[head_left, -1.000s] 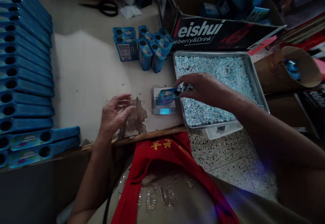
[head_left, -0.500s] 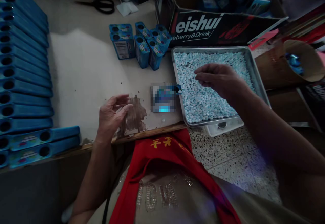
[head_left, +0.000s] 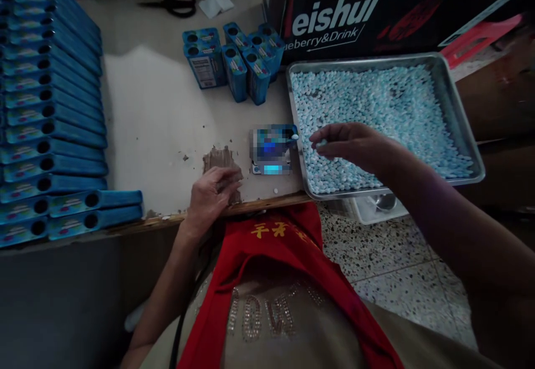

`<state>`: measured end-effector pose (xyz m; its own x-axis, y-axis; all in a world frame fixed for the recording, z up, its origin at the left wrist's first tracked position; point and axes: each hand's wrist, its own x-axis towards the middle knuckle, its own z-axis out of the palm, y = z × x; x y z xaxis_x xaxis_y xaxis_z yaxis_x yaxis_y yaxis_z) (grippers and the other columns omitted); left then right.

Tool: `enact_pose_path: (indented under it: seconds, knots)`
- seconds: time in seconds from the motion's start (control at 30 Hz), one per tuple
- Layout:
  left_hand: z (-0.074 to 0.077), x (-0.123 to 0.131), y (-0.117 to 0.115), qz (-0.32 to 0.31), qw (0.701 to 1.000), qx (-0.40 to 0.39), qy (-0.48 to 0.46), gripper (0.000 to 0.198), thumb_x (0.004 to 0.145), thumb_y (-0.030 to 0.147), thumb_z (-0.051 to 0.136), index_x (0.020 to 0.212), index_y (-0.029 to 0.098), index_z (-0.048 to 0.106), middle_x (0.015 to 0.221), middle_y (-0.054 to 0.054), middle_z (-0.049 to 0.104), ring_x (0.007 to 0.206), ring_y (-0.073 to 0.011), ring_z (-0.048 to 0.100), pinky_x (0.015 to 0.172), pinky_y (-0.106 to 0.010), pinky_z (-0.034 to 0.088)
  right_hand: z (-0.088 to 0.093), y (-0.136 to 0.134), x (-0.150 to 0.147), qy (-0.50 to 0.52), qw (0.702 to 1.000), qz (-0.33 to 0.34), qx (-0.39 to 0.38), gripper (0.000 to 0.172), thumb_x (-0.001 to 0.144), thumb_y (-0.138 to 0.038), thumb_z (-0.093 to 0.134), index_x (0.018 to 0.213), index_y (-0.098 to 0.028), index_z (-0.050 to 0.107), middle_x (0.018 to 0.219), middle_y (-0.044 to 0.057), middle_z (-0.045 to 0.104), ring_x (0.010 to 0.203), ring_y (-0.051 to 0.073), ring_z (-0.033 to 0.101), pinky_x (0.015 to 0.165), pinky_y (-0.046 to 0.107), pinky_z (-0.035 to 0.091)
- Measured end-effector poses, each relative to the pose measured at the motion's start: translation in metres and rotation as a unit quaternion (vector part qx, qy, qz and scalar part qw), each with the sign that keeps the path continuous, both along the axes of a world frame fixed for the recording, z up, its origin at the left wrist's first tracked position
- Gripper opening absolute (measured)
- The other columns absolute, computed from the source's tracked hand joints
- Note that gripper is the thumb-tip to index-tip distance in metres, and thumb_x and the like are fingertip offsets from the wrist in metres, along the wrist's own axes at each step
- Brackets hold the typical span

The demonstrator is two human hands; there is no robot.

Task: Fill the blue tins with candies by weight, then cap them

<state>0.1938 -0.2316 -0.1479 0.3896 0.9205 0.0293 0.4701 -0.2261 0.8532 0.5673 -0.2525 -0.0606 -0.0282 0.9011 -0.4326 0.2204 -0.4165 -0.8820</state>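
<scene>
1. The tabletop (head_left: 167,112) is a pale, scuffed board. Near its front edge we see a worn brown patch (head_left: 219,160) with dark flecks around it, and the wooden lip there is raw.
2. The left hand (head_left: 213,193) lies on that front edge, touching the patch. Its fingers are loosely apart and flat on the board, holding nothing.
3. The right hand (head_left: 355,146) hovers over the near left corner of the metal tray (head_left: 470,135). Its fingers (head_left: 330,135) are pinched together on a single pellet (head_left: 321,144).
4. The tray sits at the tabletop's right end, its front part jutting past the edge. We see it filled with pale-blue pellets (head_left: 376,107), and a white tub (head_left: 376,208) shows beneath it.
5. Just left of the tray, between the two hands, a blue tin (head_left: 273,137) lies on a blurred flat thing. A stray pellet (head_left: 275,191) rests near the front edge.
6. Farther back a cluster of upright tins (head_left: 234,62) stands with round holes on top.
7. Along the left side we see long rows of stacked tins (head_left: 50,107) lying flat, holes up.
8. At the far end lie black scissors (head_left: 175,4). Behind the tray stands a dark cardboard box (head_left: 355,18) with white lettering.
9. The room is dim. Below the tray we see a speckled terrazzo floor (head_left: 376,268), and a red garment (head_left: 284,246) hangs at the person's front, against the tabletop edge.
</scene>
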Motion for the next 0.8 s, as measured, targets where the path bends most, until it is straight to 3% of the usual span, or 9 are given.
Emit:
enact_pose_path:
  seconds: [0.13,0.33,0.47,0.57,0.67,0.8]
  knots:
    - [0.003,-0.01,-0.005,0.04,0.998,-0.038,-0.013,0.023,0.097,0.043,0.085,0.113,0.027,0.085,0.115,-0.007,0.085,0.107,-0.0297,0.081,0.105,-0.048,0.069,0.01,0.012,-0.002,-0.025,0.997,0.069,0.026,0.023,0.081,-0.043,0.094,0.089,-0.027,0.08,0.078,0.004,0.073,0.073,0.021,0.066,0.065,0.036,0.054]
    - [0.003,-0.002,0.003,0.046,0.997,-0.055,-0.037,0.024,0.095,0.042,0.086,0.113,0.026,0.085,0.115,-0.008,0.085,0.106,-0.0288,0.081,0.105,-0.046,0.069,0.016,0.022,-0.013,-0.088,0.992,0.025,0.091,0.017,0.086,-0.038,0.09,0.09,-0.025,0.08,0.082,0.005,0.075,0.078,0.022,0.068,0.07,0.037,0.058]
    - [-0.001,0.0,0.009,0.006,1.0,-0.01,-0.019,0.027,0.096,0.042,0.085,0.116,0.024,0.085,0.114,-0.008,0.084,0.104,-0.0276,0.079,0.101,-0.044,0.067,0.022,0.026,-0.019,-0.092,0.991,0.045,0.091,0.014,0.086,-0.032,0.088,0.097,-0.024,0.082,0.085,0.005,0.076,0.08,0.021,0.066,0.072,0.036,0.056]
    - [-0.007,-0.005,0.008,-0.049,0.999,0.011,0.001,0.028,0.094,0.041,0.089,0.115,0.023,0.085,0.107,-0.007,0.083,0.098,-0.0259,0.077,0.093,-0.04,0.065,0.029,0.028,-0.021,-0.11,0.988,0.063,0.089,0.015,0.089,-0.031,0.085,0.102,-0.023,0.082,0.078,0.002,0.068,0.074,0.018,0.058,0.066,0.033,0.048]
    - [-0.013,-0.011,0.003,-0.106,0.994,0.028,0.014,0.023,0.093,0.037,0.092,0.11,0.022,0.085,0.102,-0.006,0.081,0.096,-0.0247,0.077,0.09,-0.037,0.063,0.03,0.03,-0.021,-0.172,0.976,0.081,0.109,0.015,0.091,-0.031,0.085,0.103,-0.022,0.083,0.072,-0.002,0.058,0.068,0.016,0.049,0.062,0.033,0.038]
    - [-0.019,-0.011,-0.001,-0.116,0.992,0.051,0.026,0.021,0.095,0.035,0.091,0.111,0.023,0.085,0.101,-0.006,0.08,0.097,-0.025,0.076,0.091,-0.036,0.063,0.022,0.033,-0.023,-0.257,0.95,0.1,0.146,0.017,0.09,-0.038,0.091,0.097,-0.024,0.083,0.073,-0.002,0.061,0.07,0.017,0.053,0.067,0.034,0.04]
